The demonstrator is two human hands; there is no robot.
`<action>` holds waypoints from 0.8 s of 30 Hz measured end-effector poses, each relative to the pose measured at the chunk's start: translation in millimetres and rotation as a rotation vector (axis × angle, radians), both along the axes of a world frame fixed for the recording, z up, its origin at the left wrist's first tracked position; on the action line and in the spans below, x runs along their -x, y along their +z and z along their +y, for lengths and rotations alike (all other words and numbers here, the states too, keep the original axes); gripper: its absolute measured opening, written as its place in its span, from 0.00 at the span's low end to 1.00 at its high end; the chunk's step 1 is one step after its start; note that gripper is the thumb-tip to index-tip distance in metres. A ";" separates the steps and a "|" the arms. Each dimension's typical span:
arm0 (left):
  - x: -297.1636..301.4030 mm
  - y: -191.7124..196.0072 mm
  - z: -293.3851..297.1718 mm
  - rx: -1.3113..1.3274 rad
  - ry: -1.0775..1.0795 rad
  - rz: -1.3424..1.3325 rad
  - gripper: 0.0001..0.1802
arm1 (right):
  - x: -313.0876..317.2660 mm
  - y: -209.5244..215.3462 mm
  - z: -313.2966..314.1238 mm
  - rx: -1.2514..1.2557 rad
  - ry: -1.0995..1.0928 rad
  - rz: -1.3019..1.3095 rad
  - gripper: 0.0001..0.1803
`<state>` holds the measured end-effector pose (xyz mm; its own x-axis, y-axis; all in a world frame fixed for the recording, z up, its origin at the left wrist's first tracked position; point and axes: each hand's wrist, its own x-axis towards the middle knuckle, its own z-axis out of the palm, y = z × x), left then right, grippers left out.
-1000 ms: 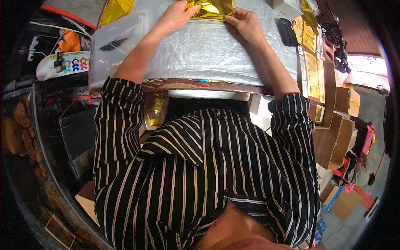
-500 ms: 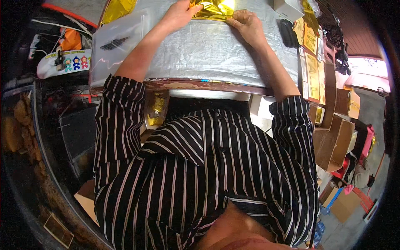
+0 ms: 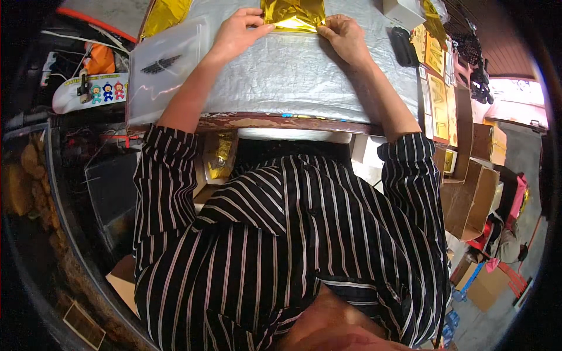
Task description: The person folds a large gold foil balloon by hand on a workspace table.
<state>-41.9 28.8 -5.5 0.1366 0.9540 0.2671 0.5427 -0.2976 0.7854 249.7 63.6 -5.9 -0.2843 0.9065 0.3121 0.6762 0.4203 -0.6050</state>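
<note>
A shiny gold foil sheet (image 3: 294,11) lies at the far edge of the view on the silver-covered table (image 3: 281,76); its far part is cut off. My left hand (image 3: 239,35) is at its near left corner, the thumb along the near edge and the fingers bent at the side. At the near right corner, my right hand (image 3: 348,40) pinches the foil between thumb and fingertips. The foil between the hands is creased, with a bright near edge.
On the left of the table are a clear plastic sheet (image 3: 175,88) with dark thin pieces (image 3: 160,64) and more gold foil (image 3: 165,14). A black case (image 3: 405,47), a white box (image 3: 404,11) and gold-printed cards (image 3: 436,52) sit at the right. Cardboard boxes (image 3: 468,202) stand beyond.
My left hand has drawn back toward me, from on top of the foil to its near left corner. The foil looks flatter. My right hand has hardly moved.
</note>
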 end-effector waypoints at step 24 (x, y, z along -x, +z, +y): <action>-14.4 -6.7 -19.8 -0.056 0.262 0.111 0.16 | 6.9 5.0 1.9 0.004 -0.004 -0.134 0.15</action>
